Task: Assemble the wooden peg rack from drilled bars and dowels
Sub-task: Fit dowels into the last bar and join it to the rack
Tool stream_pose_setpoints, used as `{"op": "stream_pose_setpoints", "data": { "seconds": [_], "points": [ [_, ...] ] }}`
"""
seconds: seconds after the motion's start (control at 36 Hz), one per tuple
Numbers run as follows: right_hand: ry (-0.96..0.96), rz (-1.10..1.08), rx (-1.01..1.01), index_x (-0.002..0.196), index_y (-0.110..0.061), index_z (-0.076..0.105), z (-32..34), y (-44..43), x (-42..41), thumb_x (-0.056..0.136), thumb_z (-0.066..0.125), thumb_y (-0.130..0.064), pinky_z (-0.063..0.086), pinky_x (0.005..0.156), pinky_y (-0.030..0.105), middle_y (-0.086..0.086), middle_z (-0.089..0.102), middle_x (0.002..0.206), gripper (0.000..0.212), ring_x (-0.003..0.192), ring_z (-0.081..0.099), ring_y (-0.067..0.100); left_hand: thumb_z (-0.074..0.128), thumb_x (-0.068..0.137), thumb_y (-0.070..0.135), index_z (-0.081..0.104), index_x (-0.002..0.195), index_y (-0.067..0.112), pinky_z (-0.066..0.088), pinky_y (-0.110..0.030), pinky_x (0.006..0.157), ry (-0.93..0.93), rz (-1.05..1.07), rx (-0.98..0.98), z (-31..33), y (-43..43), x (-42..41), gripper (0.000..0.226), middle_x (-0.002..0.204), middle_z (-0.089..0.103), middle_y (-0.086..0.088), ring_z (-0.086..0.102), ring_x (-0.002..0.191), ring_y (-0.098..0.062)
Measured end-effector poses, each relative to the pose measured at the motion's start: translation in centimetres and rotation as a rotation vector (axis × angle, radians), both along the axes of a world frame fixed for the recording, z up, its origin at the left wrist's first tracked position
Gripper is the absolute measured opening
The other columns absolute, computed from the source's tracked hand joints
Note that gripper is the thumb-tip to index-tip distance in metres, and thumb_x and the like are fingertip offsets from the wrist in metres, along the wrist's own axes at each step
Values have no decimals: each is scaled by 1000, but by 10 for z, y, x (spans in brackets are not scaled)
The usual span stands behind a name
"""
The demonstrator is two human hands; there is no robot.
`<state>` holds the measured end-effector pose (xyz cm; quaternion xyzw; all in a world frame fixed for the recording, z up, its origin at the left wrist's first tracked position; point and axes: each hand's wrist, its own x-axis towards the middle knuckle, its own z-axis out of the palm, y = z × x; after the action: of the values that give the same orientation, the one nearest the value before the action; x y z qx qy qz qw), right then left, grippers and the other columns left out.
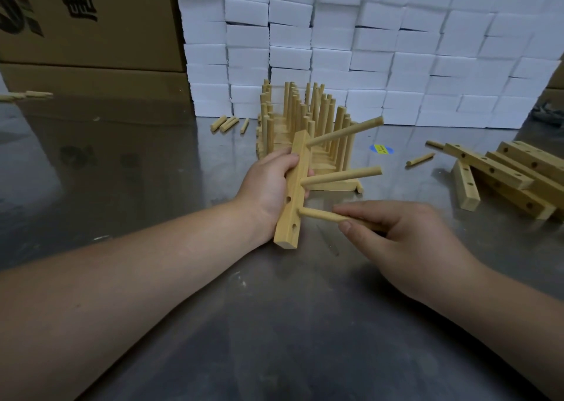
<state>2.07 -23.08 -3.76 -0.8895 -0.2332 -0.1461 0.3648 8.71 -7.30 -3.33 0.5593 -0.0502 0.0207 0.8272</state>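
Note:
My left hand [268, 187] grips a drilled wooden bar [293, 199], held on edge with its near end resting on the metal table [152, 171]. Two dowels stick out of the bar to the right: an upper dowel [345, 132] and a middle dowel [341, 176]. My right hand [403, 242] pinches a third dowel [320, 215] between thumb and fingers, its tip at the bar's lower hole. Two small side holes show on the bar's near face.
Finished peg racks [302, 126] stand stacked behind the bar. Loose drilled bars [503, 174] lie at the right, with a stray dowel [420, 159] nearby. Short dowels [227, 123] lie at the back by a wall of white foam blocks [366, 34]. Cardboard boxes [85, 22] stand at the left.

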Motion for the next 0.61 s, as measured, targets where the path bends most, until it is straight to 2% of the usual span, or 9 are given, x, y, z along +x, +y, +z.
{"op": "stream_pose_setpoints", "data": {
  "seconds": [0.11,0.22,0.31,0.36,0.39,0.42,0.47,0.53,0.61],
  "points": [
    [-7,58,-33,92,-73,32,1,3,-4,71,49,-45,44,68,12,-40,57,84,38,81,56,-12,39,97,10,59,87,9,41,-18,42,4,7,2,0,0,-1,22,52,57,-3,49,41,-12],
    [-15,65,-45,88,-68,41,0,2,-4,70,50,-46,42,67,5,-44,57,75,30,78,55,-17,39,96,11,59,86,8,42,-16,40,4,11,23,0,1,-1,23,53,57,-3,51,40,-10],
    [-33,69,-76,91,-71,34,0,3,-5,71,50,-45,45,69,9,-45,57,74,36,83,58,-12,40,96,12,59,86,8,42,-16,41,14,12,28,0,1,-1,22,52,57,-2,51,41,-10],
    [-59,84,-109,95,-73,27,1,5,-6,74,52,-43,50,73,18,-47,55,84,44,88,59,-7,40,96,13,59,83,8,42,-16,41,16,14,32,-1,1,0,24,52,57,-1,50,42,-11],
    [-91,89,-125,98,-71,31,1,5,-6,77,55,-39,53,74,24,-47,53,93,46,89,59,-4,39,96,13,59,82,8,42,-17,41,17,15,35,-1,1,0,24,52,57,-1,49,42,-11],
    [-129,89,-127,102,-66,42,0,4,-6,81,61,-33,55,72,31,-43,53,100,44,88,60,-1,39,96,13,59,82,8,42,-17,42,19,17,36,-1,1,0,24,52,57,-1,49,42,-11],
    [-177,74,-124,104,-41,66,-2,3,-6,81,66,-25,56,66,37,-31,57,104,29,81,62,4,40,96,13,59,82,9,42,-18,43,28,20,28,-1,1,-1,24,51,57,-1,50,43,-11],
    [-188,56,-132,102,-30,71,-2,4,-8,77,61,-27,56,60,37,-23,62,100,28,75,63,5,39,96,12,59,82,9,42,-19,43,29,22,18,0,1,-1,24,51,57,-1,50,42,-11],
    [-193,53,-135,101,-29,72,-2,5,-8,76,61,-27,56,58,38,-15,66,92,27,73,62,7,39,97,12,59,82,9,41,-18,42,22,25,26,0,1,-2,25,51,57,-1,49,42,-11]
  ]
}}
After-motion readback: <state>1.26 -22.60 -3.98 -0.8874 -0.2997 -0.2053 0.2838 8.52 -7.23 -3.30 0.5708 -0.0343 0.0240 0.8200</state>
